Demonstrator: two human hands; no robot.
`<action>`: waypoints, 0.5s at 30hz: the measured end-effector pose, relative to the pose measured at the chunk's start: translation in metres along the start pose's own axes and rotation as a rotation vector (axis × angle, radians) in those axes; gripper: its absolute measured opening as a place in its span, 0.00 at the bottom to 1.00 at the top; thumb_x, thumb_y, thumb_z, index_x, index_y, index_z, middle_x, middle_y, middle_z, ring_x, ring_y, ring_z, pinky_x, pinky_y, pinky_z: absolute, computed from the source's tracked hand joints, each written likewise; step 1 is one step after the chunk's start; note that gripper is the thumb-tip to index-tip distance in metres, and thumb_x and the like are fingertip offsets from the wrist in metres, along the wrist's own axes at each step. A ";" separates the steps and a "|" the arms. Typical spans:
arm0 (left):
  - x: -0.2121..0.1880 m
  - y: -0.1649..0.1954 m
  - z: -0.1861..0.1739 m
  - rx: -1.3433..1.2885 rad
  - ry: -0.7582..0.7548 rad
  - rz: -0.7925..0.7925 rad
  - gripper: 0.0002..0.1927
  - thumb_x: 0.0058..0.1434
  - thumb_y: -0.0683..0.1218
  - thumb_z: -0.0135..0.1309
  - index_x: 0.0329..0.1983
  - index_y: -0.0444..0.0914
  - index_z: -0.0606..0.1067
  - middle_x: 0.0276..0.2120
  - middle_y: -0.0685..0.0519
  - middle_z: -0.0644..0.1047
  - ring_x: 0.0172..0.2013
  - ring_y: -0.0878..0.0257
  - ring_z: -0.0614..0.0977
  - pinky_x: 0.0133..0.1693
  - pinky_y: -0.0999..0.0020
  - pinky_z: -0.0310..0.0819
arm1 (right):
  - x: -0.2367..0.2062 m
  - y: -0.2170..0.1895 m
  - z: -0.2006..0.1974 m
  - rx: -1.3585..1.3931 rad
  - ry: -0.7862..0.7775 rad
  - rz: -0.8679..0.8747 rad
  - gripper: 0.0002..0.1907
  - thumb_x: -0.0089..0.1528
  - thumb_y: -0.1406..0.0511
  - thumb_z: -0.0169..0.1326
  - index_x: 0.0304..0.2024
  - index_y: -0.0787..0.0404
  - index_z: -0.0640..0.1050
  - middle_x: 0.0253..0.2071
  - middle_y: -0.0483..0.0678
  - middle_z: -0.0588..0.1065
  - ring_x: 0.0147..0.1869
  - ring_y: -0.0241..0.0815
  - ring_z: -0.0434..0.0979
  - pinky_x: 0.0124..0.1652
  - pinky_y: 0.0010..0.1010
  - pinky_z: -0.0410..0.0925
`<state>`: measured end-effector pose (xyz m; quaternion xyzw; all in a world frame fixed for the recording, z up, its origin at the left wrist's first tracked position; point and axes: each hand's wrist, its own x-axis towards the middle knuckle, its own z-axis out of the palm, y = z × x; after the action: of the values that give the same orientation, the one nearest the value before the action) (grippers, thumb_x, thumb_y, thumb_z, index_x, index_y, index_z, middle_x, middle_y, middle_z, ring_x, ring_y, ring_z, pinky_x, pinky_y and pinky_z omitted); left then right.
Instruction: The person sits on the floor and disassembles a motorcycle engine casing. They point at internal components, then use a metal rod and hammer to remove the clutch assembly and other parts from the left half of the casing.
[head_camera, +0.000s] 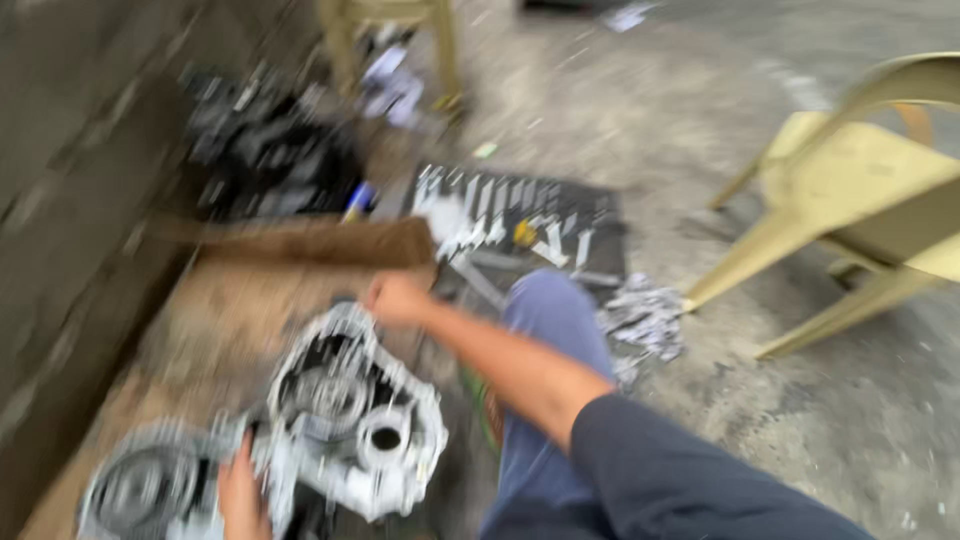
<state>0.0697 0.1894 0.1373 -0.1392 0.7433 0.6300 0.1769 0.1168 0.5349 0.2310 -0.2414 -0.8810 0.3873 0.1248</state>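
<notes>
The whole view is motion-blurred; fine detail cannot be read. The left hand (243, 492) is partly cut off by the bottom edge; its fingers lie flat against the lower left side of the engine case (350, 425), spread rather than curled. The right hand (397, 298) is closed into a fist just above the case's upper rim; whether it holds anything, or touches the case, cannot be told. The case, silver with round bores, sits on brown cardboard (230, 320) on the floor, between the two hands. A second round housing (145, 490) lies to its left, cropped. Beyond are a dark tray of tools (520, 220), indistinct, and a yellow chair (860, 200), cut off at right.
</notes>
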 end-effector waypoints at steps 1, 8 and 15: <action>0.007 0.003 -0.005 0.021 -0.001 0.046 0.32 0.63 0.61 0.56 0.63 0.38 0.70 0.52 0.49 0.74 0.44 0.57 0.76 0.38 0.58 0.66 | 0.011 -0.001 0.008 -0.024 -0.037 -0.038 0.18 0.54 0.50 0.62 0.32 0.58 0.82 0.34 0.52 0.82 0.38 0.49 0.83 0.38 0.40 0.74; 0.041 -0.026 -0.017 -0.156 -0.016 -0.178 0.29 0.63 0.61 0.53 0.61 0.40 0.69 0.57 0.52 0.74 0.49 0.56 0.78 0.42 0.56 0.74 | 0.088 0.015 0.061 0.037 -0.142 0.038 0.29 0.61 0.42 0.52 0.41 0.58 0.83 0.41 0.56 0.82 0.48 0.52 0.82 0.49 0.40 0.71; 0.065 -0.104 0.004 0.027 0.223 -0.174 0.26 0.69 0.61 0.53 0.56 0.35 0.75 0.41 0.48 0.77 0.40 0.61 0.76 0.38 0.66 0.70 | 0.104 0.066 0.162 0.097 -0.145 0.272 0.31 0.62 0.42 0.53 0.45 0.64 0.81 0.44 0.57 0.81 0.50 0.50 0.80 0.49 0.37 0.70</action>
<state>0.0564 0.1770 0.0159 -0.2699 0.7518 0.5829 0.1488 -0.0164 0.5267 0.0771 -0.3235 -0.8271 0.4593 0.0189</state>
